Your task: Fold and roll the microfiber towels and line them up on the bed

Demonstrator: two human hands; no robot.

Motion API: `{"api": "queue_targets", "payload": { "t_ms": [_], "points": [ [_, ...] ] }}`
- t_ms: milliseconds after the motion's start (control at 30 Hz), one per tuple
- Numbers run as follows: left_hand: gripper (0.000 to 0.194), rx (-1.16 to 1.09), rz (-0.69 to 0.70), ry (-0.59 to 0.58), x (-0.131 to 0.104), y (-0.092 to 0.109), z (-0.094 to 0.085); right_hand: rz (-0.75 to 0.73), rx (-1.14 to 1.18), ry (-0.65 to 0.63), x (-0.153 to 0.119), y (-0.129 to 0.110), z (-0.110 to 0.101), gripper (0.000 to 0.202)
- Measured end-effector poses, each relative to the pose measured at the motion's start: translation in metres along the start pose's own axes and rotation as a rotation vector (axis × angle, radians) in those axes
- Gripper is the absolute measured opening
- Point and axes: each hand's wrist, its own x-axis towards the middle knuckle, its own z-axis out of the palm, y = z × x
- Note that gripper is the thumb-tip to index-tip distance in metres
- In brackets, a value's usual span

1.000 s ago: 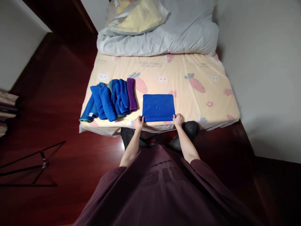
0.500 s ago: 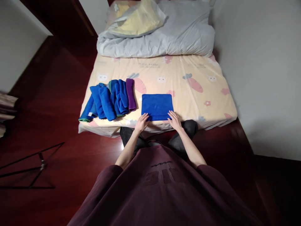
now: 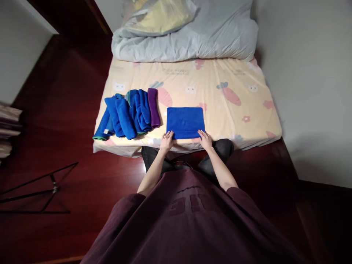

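A blue towel [image 3: 185, 119] lies flat on the bed as a rectangle, with a narrow folded strip along its near edge. My left hand [image 3: 167, 140] is at the near left corner, its fingers drawn together on the folded edge. On the near right corner my right hand [image 3: 205, 139] grips the same edge in a similar way; the thumbs are mostly hidden. Left of the towel, several rolled blue towels [image 3: 125, 119] lie side by side, some with green edging. A rolled purple towel [image 3: 154, 108] lies at the right end of that row.
The bed [image 3: 228, 117] has a yellow sheet with carrot and rabbit prints. A grey quilt [image 3: 220, 40] and a yellow pillow [image 3: 165, 16] are bunched at its far end. Black tripod legs [image 3: 52, 189] stand on the floor at left. A wall [image 3: 308, 91] runs along the right.
My fingers, spread flatter over the near corners before, have drawn in and closed on the folded edge. The view has shifted slightly; the rolled towels lie as before.
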Motion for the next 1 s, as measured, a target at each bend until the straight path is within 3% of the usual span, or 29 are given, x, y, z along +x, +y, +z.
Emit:
{"api": "queue_targets", "payload": {
  "t_ms": [200, 400, 600, 700, 800, 1000],
  "points": [
    [0.06, 0.093, -0.002, -0.037, 0.012, 0.005, -0.018, 0.106, -0.1, -0.043, 0.018, -0.006, -0.003, 0.061],
    [0.053, 0.079, 0.09, -0.096, 0.013, -0.009, -0.035, 0.222, -0.169, -0.109, 0.025, -0.008, -0.015, 0.052],
    [0.048, -0.219, 0.056, -0.172, 0.003, -0.038, -0.036, 0.277, -0.042, -0.145, 0.023, 0.006, -0.028, 0.041],
    [0.037, -0.43, -0.042, -0.079, 0.007, -0.045, -0.031, 0.276, 0.214, -0.092, 0.034, 0.016, -0.029, 0.029],
    [0.041, -0.571, -0.133, 0.043, 0.015, -0.039, -0.025, 0.332, 0.48, 0.024, 0.044, 0.021, -0.025, 0.025],
    [0.039, -0.518, -0.21, 0.141, 0.021, -0.027, -0.016, 0.43, 0.616, 0.191, 0.039, 0.026, -0.008, 0.035]
  ]
}}
